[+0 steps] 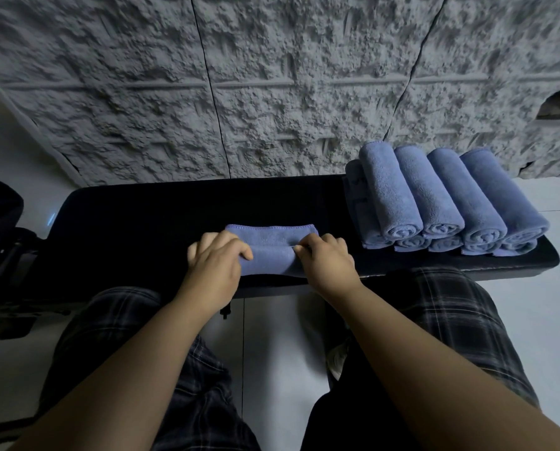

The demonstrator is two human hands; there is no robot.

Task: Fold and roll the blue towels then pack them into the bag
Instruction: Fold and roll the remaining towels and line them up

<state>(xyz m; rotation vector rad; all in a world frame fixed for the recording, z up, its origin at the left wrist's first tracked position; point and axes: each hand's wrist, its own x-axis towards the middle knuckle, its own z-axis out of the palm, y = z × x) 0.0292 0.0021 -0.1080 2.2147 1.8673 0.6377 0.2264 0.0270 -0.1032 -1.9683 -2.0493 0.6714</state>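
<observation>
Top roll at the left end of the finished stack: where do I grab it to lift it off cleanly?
Grip the top-left rolled towel across its middle, from above, fingers down both long sides. It lies lengthwise toward you, spiral end facing you, resting on lower rolls; squeezing the sides should keep the coil shut. Its right side touches the neighbouring roll, so wedge fingers in there.

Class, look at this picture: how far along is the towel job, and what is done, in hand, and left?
Done: a stack of rolled towels sits at the bench's right end. In hand: the left hand and right hand grip a half-rolled towel. Left: finishing that roll and packing; no bag is clearly in view.
</observation>
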